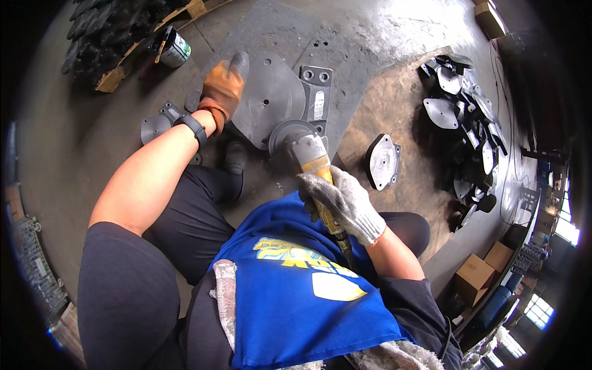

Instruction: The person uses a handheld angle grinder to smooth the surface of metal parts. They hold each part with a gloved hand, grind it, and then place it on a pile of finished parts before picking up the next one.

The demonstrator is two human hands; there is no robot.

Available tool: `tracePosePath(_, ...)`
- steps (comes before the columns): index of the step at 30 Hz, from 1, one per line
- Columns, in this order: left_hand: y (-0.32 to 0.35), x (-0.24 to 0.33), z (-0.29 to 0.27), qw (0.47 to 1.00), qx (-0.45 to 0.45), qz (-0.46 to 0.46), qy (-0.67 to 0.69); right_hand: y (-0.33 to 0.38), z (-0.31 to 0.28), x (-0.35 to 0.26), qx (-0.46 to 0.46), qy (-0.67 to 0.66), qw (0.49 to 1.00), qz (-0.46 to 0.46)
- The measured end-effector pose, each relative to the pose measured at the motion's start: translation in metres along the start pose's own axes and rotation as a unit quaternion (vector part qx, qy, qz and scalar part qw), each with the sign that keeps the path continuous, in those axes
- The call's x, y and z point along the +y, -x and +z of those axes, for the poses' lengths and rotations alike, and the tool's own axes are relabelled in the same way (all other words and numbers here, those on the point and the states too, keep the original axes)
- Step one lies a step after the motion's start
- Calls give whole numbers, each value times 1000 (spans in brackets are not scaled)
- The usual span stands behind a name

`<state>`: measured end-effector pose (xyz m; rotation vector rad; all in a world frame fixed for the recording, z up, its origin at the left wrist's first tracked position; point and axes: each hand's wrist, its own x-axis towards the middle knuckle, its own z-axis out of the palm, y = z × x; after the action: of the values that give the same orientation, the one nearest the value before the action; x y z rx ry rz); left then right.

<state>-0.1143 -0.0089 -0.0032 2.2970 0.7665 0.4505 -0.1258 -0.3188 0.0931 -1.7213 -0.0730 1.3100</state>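
Observation:
A dark grey flat metal plate (pixel 271 92) with small holes lies in front of me, with a thicker bracket section along its right side. My left hand (pixel 223 87), in an orange glove with dark fingertips, is closed on the plate's left edge. In a grey-white glove, my right hand (pixel 345 200) wraps round the yellow body of an angle grinder (pixel 314 165). The grinder's round disc (pixel 287 131) is at the near right edge of the plate; whether it touches the metal I cannot tell.
A similar plate (pixel 383 162) lies on brown board to the right, beyond it a heap of metal plates (pixel 459 114). Another part (pixel 157 126) sits left of my forearm. At the far left are a bucket (pixel 176 49) and dark parts stacked on a wooden pallet (pixel 111 79). Cardboard boxes (pixel 475 277) stand lower right.

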Motion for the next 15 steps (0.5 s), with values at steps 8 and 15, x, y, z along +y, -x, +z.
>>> tracePosePath(8, 1, 2, -4, 1000, -13, -3, -13, 1, -2, -13, 15, 29, 999, -7)
tracePosePath(15, 3, 2, -4, 1000, -9, 8, -11, -9, 5, -21, 16, 1, 1000, -10)
